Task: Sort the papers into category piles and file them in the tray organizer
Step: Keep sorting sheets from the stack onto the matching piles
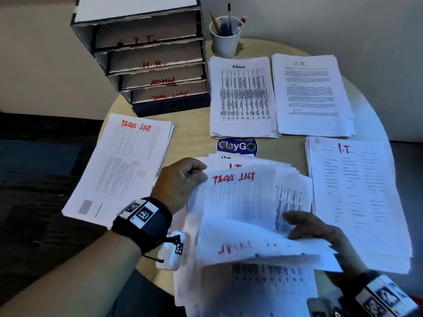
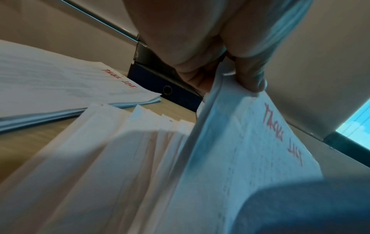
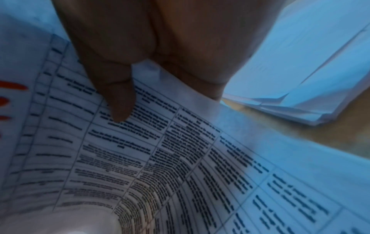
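The tray organizer (image 1: 146, 56) stands at the back left, its slots marked I.T., H.R., Admin and Task List. Four sorted piles lie around: Tasks List pile (image 1: 123, 165), Admin pile (image 1: 241, 97), H.R. pile (image 1: 311, 94), I.T. pile (image 1: 357, 197). A fanned unsorted stack (image 1: 247, 291) lies in front of me. My left hand (image 1: 201, 172) pinches the top left corner of a Tasks List sheet (image 1: 240, 197), lifted off the stack (image 2: 120, 158). My right hand (image 1: 295, 227) grips a bent sheet with a printed table (image 3: 160, 158), thumb on top.
A white cup of pens (image 1: 225, 40) stands behind the Admin pile. A round ClayGo sticker (image 1: 237, 146) shows on the round wooden table (image 1: 190, 143). Dark floor lies off the table's left edge. A wall runs close behind.
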`<control>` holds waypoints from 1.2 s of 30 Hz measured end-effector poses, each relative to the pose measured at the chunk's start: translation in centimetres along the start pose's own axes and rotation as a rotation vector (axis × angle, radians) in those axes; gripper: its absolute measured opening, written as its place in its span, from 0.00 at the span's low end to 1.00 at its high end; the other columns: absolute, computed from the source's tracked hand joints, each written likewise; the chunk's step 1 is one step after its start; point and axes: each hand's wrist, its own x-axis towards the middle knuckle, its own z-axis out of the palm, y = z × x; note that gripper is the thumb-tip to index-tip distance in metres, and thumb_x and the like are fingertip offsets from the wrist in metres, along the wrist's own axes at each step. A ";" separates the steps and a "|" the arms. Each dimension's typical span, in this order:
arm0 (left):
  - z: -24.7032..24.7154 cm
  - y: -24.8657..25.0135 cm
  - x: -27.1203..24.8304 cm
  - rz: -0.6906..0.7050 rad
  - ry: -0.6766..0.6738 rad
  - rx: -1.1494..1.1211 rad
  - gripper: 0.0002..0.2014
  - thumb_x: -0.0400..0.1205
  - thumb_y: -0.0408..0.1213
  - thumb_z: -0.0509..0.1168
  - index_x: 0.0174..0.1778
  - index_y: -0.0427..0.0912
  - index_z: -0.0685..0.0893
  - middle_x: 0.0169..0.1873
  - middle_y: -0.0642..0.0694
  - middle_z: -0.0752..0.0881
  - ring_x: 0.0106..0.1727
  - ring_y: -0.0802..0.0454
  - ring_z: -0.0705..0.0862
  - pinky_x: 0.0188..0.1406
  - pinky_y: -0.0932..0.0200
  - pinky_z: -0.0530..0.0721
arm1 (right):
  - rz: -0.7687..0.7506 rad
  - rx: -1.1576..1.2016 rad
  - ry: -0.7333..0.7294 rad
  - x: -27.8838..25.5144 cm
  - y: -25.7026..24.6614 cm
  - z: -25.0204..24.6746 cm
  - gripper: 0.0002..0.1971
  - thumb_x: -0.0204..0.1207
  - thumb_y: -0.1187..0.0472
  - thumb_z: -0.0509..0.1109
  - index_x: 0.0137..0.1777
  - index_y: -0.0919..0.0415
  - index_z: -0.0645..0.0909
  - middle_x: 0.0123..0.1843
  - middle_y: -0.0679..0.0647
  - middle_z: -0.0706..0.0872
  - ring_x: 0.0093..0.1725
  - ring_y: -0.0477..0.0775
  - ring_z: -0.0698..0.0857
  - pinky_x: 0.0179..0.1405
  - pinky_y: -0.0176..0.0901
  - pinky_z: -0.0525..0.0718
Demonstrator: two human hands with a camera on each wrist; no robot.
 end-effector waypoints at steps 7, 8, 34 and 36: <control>-0.2 -0.3 1.6 0.050 -0.103 0.192 0.04 0.82 0.34 0.71 0.43 0.48 0.86 0.41 0.56 0.88 0.43 0.63 0.83 0.42 0.69 0.79 | -0.240 -0.076 0.132 1.6 0.6 1.0 0.08 0.63 0.53 0.82 0.36 0.56 0.90 0.68 0.50 0.84 0.64 0.45 0.85 0.62 0.54 0.84; -0.2 -0.3 1.9 0.029 -0.133 0.228 0.04 0.82 0.35 0.70 0.44 0.49 0.85 0.41 0.55 0.87 0.44 0.58 0.82 0.41 0.67 0.78 | -0.263 -0.148 0.099 2.0 0.9 0.6 0.04 0.64 0.59 0.84 0.35 0.54 0.91 0.69 0.51 0.84 0.67 0.47 0.84 0.66 0.58 0.82; -0.7 -4.0 2.8 0.198 -0.166 0.441 0.17 0.84 0.46 0.61 0.61 0.44 0.90 0.56 0.47 0.83 0.56 0.55 0.78 0.57 0.63 0.73 | -0.421 -0.102 -0.102 0.9 3.3 -1.9 0.05 0.59 0.70 0.77 0.36 0.67 0.90 0.56 0.56 0.91 0.55 0.61 0.89 0.54 0.43 0.86; -0.5 -4.1 2.8 0.269 -0.117 0.424 0.15 0.82 0.43 0.64 0.57 0.43 0.91 0.55 0.48 0.83 0.58 0.50 0.80 0.58 0.59 0.76 | -0.432 -0.099 -0.094 0.7 3.3 -1.7 0.08 0.58 0.63 0.82 0.36 0.65 0.90 0.56 0.57 0.91 0.55 0.62 0.88 0.55 0.44 0.86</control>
